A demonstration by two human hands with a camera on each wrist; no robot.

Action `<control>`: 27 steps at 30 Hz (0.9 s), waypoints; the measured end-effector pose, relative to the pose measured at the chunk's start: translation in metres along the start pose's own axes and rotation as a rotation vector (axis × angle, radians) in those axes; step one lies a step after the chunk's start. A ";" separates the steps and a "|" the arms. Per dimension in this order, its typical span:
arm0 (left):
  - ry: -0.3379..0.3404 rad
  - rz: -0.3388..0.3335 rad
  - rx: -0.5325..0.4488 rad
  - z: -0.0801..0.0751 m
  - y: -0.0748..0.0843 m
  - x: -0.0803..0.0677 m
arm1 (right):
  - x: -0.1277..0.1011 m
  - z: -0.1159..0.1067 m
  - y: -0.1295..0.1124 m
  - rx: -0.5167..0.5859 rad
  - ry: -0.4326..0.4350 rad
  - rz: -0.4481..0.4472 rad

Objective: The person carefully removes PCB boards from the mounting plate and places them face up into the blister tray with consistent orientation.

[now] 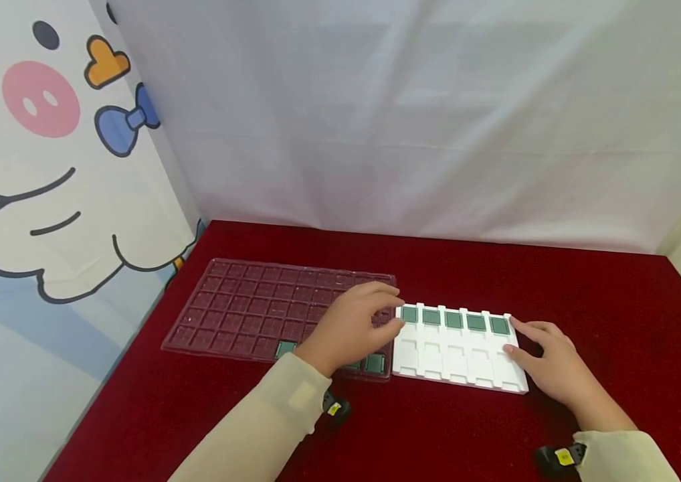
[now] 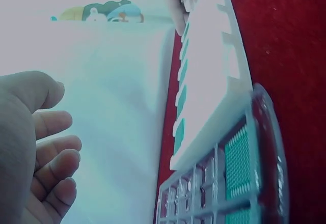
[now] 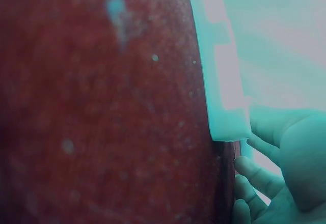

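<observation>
"Room around the white tray (image 1: 455,348)?"

"Red cloth (image 1: 425,428) far, near and right; clear tray (image 1: 280,294) just beside its left edge."

"Hands?"

"Left hand (image 1: 355,325): fingers spread, empty, just left of it. Right hand (image 1: 552,365): touching its right end; whether gripping, I can't tell."
</observation>
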State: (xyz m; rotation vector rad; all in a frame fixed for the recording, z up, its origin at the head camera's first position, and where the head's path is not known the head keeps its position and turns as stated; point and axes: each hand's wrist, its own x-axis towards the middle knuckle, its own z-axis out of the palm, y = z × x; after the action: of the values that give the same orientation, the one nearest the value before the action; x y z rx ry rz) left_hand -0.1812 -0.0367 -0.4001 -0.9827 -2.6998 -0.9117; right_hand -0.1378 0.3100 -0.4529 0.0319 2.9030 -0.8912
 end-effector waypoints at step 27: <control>-0.071 -0.014 0.008 0.025 0.015 0.044 | -0.002 -0.002 -0.003 0.003 -0.001 0.001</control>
State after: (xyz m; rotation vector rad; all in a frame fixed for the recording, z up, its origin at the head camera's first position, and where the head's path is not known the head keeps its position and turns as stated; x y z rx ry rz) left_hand -0.2036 0.0110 -0.3991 -1.0156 -2.7699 -0.8837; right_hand -0.1363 0.3087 -0.4499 0.0329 2.9004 -0.8957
